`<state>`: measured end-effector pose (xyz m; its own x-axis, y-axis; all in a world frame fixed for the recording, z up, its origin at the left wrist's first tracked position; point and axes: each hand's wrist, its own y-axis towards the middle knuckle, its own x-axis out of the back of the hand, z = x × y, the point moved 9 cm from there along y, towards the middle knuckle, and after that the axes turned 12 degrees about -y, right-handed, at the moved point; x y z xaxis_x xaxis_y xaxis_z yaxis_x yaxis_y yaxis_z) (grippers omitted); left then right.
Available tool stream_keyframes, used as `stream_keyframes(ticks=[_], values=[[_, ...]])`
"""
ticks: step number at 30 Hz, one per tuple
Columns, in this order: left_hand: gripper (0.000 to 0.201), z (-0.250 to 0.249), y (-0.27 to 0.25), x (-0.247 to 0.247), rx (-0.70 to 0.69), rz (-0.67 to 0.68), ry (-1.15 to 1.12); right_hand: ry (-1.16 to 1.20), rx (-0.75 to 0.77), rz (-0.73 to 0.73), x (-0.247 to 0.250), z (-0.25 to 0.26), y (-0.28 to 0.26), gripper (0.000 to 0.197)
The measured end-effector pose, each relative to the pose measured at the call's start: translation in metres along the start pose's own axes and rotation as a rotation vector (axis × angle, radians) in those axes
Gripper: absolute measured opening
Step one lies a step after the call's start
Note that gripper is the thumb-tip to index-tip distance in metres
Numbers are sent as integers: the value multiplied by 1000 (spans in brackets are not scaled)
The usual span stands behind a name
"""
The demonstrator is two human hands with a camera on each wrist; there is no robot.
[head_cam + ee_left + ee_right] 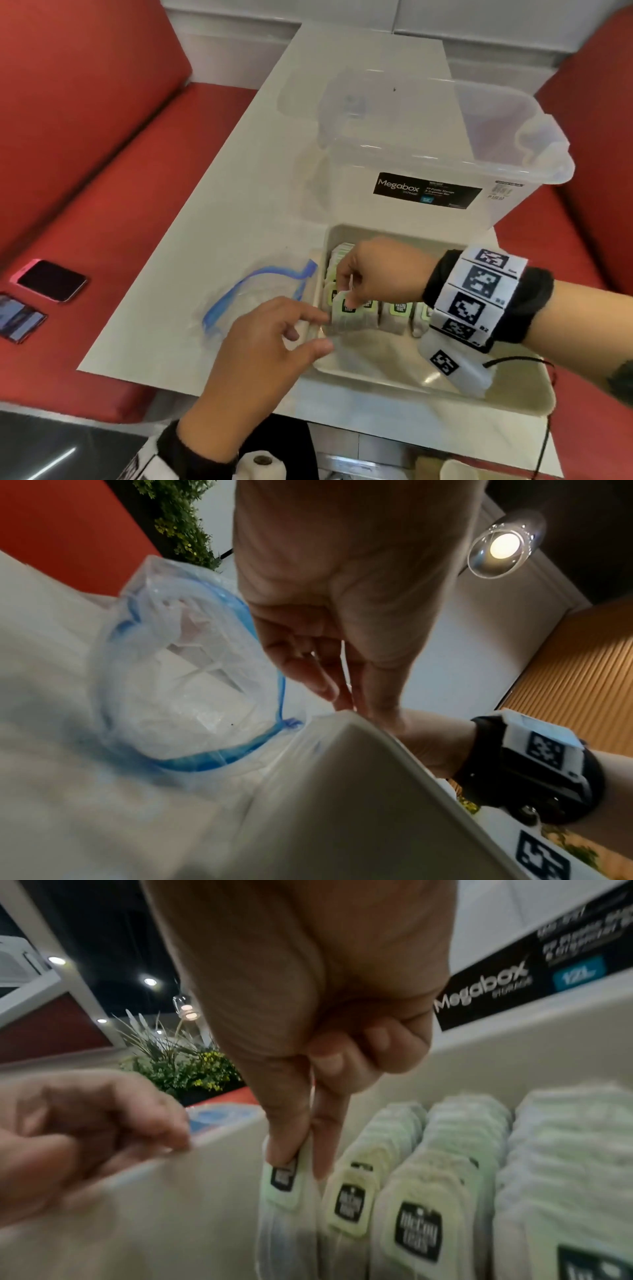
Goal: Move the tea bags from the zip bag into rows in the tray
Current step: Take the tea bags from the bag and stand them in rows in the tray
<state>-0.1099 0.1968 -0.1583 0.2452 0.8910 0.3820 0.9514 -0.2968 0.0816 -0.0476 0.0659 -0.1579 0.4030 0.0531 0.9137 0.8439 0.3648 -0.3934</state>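
A cream tray [387,363] sits at the table's near right, with rows of green-tagged tea bags [399,317] standing along its far side. My right hand [346,301] reaches in from the right and pinches one tea bag [347,320] by its top at the left end of the front row. In the right wrist view, thumb and forefinger [310,1153] pinch that tea bag [284,1191] beside the other rows [445,1177]. My left hand [318,330] touches the tray's left rim [342,791] with loose fingertips [329,691]. The clear, blue-zipped zip bag [253,301] lies open left of the tray and looks empty [192,696].
A clear Megabox storage bin [428,154] stands right behind the tray. Two phones [51,281] [17,322] lie on the red bench at left. Red seats flank the white table [222,205]. The tray's near half holds no bags.
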Motion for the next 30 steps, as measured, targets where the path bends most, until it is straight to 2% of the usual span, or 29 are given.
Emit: stream_keyframes(ticks=[1,4,7,9,11,13,15,18,20,23,26,30], values=[[19,-1,-2,-3,-23,48,52,-7,4,23,-5,2,4,15],[40,1,-5,-17,-73,190,172,-49,-5,54,-15,3,16,16],[49,1,-8,-27,-108,279,223,-95,-14,41,-19,5,21,16],[48,0,-10,-32,-142,309,266,-105,-14,14,-18,5,21,24],[38,0,-10,-33,-162,304,286,-99,-22,-46,-9,2,16,28],[29,0,-9,-33,-179,289,289,-108,3,-80,-2,2,8,23],[25,0,-9,-34,-188,290,284,-139,89,16,-11,8,-2,19],[23,1,-9,-35,-179,293,256,-160,205,321,-49,19,-20,33],[22,3,-9,-35,-171,293,259,-183,224,452,-68,21,-23,40],[21,6,-10,-35,-163,285,236,-247,243,498,-77,20,-13,45],[21,6,-10,-35,-167,283,225,-205,272,575,-81,21,-10,51],[22,5,-10,-35,-166,290,233,-253,284,661,-84,21,-5,48]])
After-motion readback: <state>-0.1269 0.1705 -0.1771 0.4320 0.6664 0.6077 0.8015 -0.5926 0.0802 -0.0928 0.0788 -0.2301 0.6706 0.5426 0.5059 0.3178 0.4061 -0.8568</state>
